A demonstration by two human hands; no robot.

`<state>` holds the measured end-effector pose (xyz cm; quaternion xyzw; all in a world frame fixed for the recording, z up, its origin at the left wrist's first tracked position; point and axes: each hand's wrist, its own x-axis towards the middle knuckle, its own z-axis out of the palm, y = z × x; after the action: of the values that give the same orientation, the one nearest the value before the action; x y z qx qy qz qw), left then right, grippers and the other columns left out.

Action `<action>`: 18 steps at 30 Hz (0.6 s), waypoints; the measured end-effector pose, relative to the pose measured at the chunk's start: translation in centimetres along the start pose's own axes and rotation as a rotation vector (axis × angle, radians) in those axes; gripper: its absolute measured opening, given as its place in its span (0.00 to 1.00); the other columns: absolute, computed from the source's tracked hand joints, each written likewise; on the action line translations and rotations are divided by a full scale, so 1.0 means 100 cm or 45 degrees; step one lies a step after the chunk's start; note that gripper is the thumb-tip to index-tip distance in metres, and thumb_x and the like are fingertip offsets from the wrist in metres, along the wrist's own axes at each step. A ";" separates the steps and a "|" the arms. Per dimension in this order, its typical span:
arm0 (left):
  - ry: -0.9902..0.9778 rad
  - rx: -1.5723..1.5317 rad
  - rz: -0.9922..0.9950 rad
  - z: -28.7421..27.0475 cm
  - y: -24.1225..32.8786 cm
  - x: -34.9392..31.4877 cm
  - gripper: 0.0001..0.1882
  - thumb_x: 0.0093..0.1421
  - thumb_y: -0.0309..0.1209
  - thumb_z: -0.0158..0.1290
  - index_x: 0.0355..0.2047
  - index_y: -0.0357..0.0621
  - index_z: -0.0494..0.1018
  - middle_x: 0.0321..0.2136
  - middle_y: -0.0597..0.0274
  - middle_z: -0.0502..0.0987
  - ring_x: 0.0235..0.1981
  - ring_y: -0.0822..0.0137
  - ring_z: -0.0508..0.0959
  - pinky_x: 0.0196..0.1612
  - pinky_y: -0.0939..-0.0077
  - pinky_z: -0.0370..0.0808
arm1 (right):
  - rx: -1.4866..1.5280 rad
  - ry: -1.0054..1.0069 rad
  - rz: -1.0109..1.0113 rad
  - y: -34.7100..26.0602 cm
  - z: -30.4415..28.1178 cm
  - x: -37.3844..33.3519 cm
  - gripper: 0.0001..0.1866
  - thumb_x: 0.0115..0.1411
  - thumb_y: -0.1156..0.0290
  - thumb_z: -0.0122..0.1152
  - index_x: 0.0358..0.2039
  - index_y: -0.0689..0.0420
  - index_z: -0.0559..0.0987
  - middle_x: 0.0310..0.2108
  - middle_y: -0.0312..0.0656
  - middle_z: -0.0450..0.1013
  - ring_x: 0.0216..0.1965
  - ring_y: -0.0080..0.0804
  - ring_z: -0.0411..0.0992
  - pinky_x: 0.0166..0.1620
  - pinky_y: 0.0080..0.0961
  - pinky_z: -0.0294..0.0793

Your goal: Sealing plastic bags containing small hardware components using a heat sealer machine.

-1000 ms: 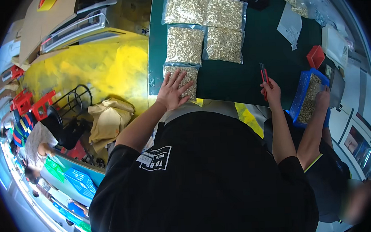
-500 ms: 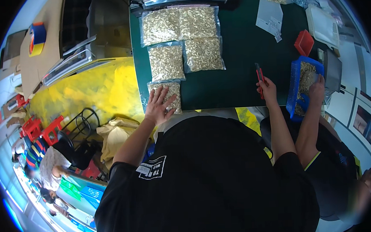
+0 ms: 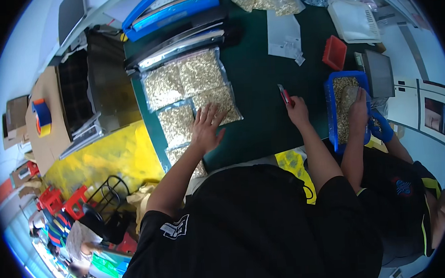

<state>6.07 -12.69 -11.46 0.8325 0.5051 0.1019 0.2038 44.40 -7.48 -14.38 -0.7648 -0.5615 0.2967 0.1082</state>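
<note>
The green table (image 3: 252, 57) bears filled bags (image 3: 199, 71), a red tray (image 3: 334, 53).

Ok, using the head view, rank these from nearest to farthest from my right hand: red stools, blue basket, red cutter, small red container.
1. Red cutter: held in the right hand.
2. Blue basket: just to the hand's right.
3. Small red container: on the table, beyond the hand and to its right.
4. Red stools: far off to the left.

The table (image 3: 254, 122) is dark green, the bagged pieces (image 3: 176, 124) mottled beige, the knife (image 3: 285, 95) red, the basket (image 3: 331, 114) at right blue.
</note>
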 end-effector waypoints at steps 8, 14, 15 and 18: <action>-0.056 0.022 -0.109 0.005 0.002 0.020 0.32 0.64 0.40 0.56 0.68 0.55 0.65 0.73 0.51 0.55 0.75 0.47 0.50 0.75 0.44 0.42 | -0.143 0.530 -0.378 -0.057 -0.052 0.141 0.09 0.57 0.64 0.66 0.32 0.56 0.82 0.34 0.46 0.78 0.41 0.47 0.76 0.44 0.41 0.76; -0.179 -0.140 -0.110 -0.014 -0.008 0.021 0.32 0.62 0.37 0.58 0.67 0.55 0.66 0.73 0.55 0.57 0.75 0.49 0.50 0.74 0.44 0.48 | -0.293 0.982 -0.458 -0.120 -0.121 0.321 0.16 0.61 0.53 0.64 0.42 0.49 0.83 0.40 0.47 0.79 0.46 0.53 0.76 0.49 0.46 0.77; -0.175 -0.140 -0.103 -0.015 -0.007 0.021 0.32 0.62 0.37 0.58 0.67 0.55 0.66 0.73 0.56 0.57 0.75 0.50 0.50 0.75 0.46 0.48 | -0.289 0.982 -0.468 -0.124 -0.125 0.343 0.16 0.61 0.53 0.64 0.42 0.49 0.83 0.40 0.47 0.79 0.46 0.53 0.76 0.49 0.46 0.77; -0.229 -0.166 -0.140 -0.018 -0.008 0.020 0.33 0.62 0.37 0.58 0.68 0.55 0.65 0.73 0.57 0.56 0.76 0.51 0.50 0.75 0.47 0.47 | -0.397 0.644 -0.320 -0.134 -0.133 0.388 0.23 0.63 0.45 0.59 0.49 0.47 0.82 0.47 0.48 0.79 0.51 0.54 0.76 0.52 0.48 0.76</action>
<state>5.72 -10.16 -10.32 0.7942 0.5220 0.0481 0.3074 48.89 35.15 -9.99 -0.7464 -0.6455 -0.0081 0.1614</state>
